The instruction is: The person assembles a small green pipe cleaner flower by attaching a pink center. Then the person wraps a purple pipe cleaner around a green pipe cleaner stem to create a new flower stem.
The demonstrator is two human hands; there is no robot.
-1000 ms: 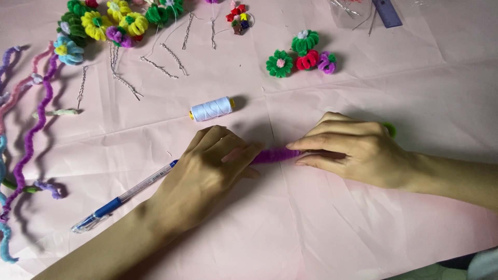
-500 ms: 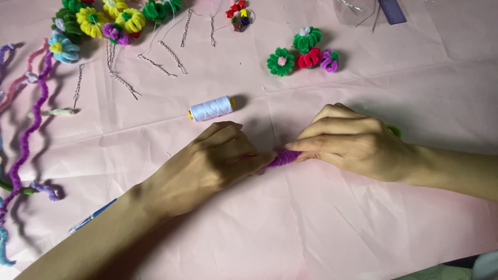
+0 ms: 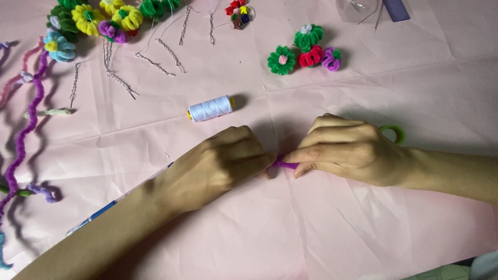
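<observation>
My left hand [image 3: 218, 167] and my right hand [image 3: 348, 150] meet fingertip to fingertip low on the pink cloth [image 3: 363, 233]. A short stretch of purple pipe cleaner [image 3: 284, 164] shows between them, pinched by my right thumb and forefinger. My left hand is closed over the top of a blue pen [image 3: 98, 213], whose barrel runs down-left beneath my forearm. The pen's tip and how the pipe cleaner meets it are hidden by my fingers. A green loop [image 3: 395, 133] peeks out behind my right hand.
A white thread spool [image 3: 210, 108] lies just above my left hand. Small pipe-cleaner flowers in green, red and purple [image 3: 306, 52] sit at the top right, more flowers [image 3: 98, 21] at the top left. Twisted wires [image 3: 155, 57] and wavy purple and pink stems [image 3: 26, 129] lie on the left.
My hands have drawn closer together, and the visible purple stretch between them has shrunk from long to short. My left forearm now covers more of the pen.
</observation>
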